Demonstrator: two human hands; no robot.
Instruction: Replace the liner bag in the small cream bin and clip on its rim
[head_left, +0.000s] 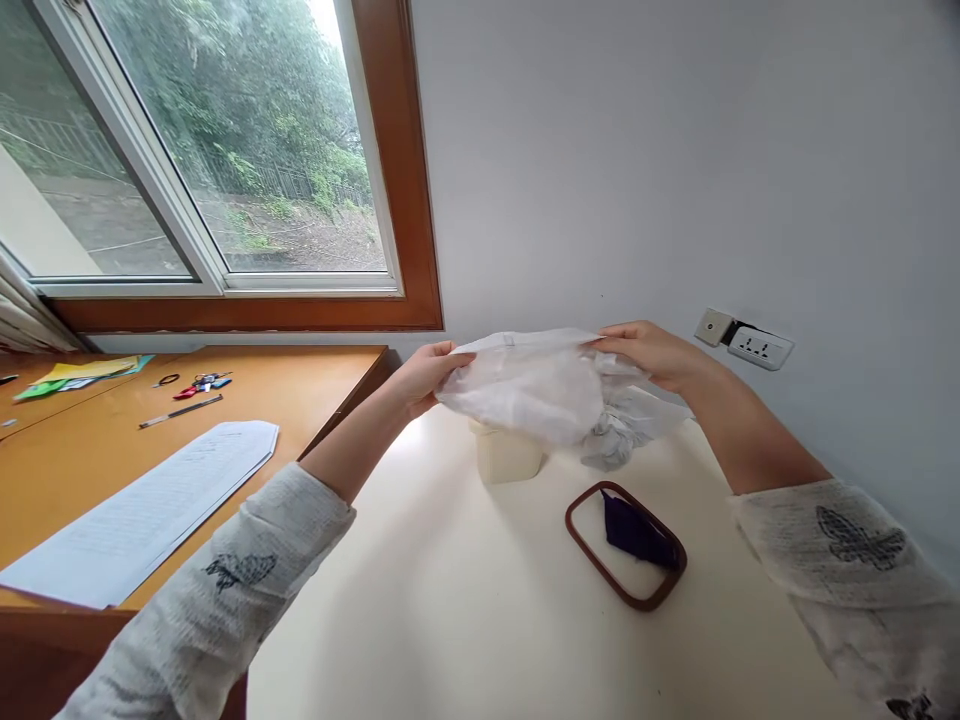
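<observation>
A thin, whitish plastic bag [525,390] is stretched between my two hands above the white table. At its left edge, my left hand [429,375] is closed, pinching the plastic. My right hand [646,350] grips the upper right part of the bag, fingers closed on it. Crumpled plastic [622,430] hangs down below the right hand. Under the bag stands a cream-coloured bin [510,455], its upper part mostly hidden. Nearer me lies a brown rounded frame [574,535] with a dark purple cloth [637,530] inside its outline.
A wooden desk [330,375] adjoins on the left, with a stack of paper [150,510], a pen [180,411], keys [202,385] and coloured papers [82,375]. Behind are a window [292,140] and a wall with a socket [760,346].
</observation>
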